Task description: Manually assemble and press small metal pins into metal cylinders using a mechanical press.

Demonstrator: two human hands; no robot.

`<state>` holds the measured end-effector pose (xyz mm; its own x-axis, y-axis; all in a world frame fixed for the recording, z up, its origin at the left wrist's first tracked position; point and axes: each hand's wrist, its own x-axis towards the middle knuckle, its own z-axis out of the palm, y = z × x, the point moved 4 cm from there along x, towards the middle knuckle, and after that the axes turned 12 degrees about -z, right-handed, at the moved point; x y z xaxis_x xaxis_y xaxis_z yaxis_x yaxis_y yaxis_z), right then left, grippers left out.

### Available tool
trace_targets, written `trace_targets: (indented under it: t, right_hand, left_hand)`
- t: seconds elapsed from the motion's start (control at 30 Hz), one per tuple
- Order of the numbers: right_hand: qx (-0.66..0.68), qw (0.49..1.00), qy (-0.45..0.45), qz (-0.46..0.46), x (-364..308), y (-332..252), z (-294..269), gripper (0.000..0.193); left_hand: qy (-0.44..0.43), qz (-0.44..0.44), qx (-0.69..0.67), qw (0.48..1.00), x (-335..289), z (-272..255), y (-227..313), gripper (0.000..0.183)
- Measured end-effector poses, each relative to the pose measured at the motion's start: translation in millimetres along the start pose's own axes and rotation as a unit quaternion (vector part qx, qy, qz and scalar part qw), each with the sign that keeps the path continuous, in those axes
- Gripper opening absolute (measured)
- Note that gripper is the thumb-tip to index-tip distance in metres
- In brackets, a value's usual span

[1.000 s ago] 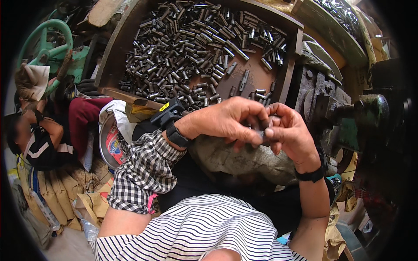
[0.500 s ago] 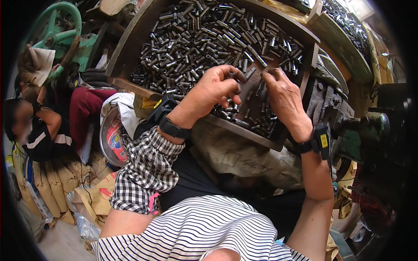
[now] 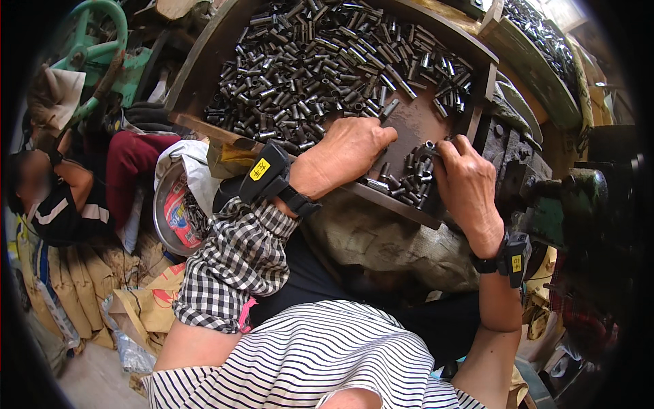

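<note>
In front of me a wooden tray (image 3: 185, 75) holds a great heap of short dark metal tubes (image 3: 306, 75). My left hand (image 3: 347, 151) is turned back-up over the near side of the tray, its fingers curled closed; what they hold is hidden. A single metal tube (image 3: 390, 109) lies just beyond its knuckles. My right hand (image 3: 469, 178) is at the tray's right side, with thumb and forefinger pinched on a short metal tube (image 3: 429, 145). Between the hands, a smaller group of metal tubes (image 3: 412, 178) lies in the near right corner.
A dark machine (image 3: 572, 198) with greenish parts stands close on the right. Farther right is another box of metal pieces (image 3: 541, 41). On the left are a metal basin (image 3: 163, 218), a green handwheel (image 3: 82, 54) and a seated person (image 3: 75, 198).
My left hand has turned palm-down and lowered toward the tray. My right hand has shifted right and nearer, with a tube's end now showing at its fingertips.
</note>
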<state>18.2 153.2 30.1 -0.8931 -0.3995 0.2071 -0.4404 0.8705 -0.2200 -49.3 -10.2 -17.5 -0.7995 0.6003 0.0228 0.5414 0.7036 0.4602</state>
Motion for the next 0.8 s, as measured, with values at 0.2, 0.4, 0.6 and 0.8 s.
trace_targets:
  t: [0.2,0.4,0.6,0.8]
  right_hand:
    - [0.114,0.989,0.09,0.021,-26,-8,-8,0.011]
    - [0.157,0.98,0.119,0.025,-33,-3,3,0.018]
    - [0.61,0.727,0.166,0.269,-47,15,27,0.011]
    - [0.663,0.66,0.22,0.276,-47,21,25,0.01]
  left_hand:
    - [-0.024,0.03,0.063,0.997,4,4,3,0.013]
    - [-0.059,0.013,0.093,0.994,6,15,11,0.013]
    - [0.033,0.044,-0.012,0.998,7,8,21,0.013]
    - [-0.242,-0.191,-0.496,0.812,6,7,31,0.018]
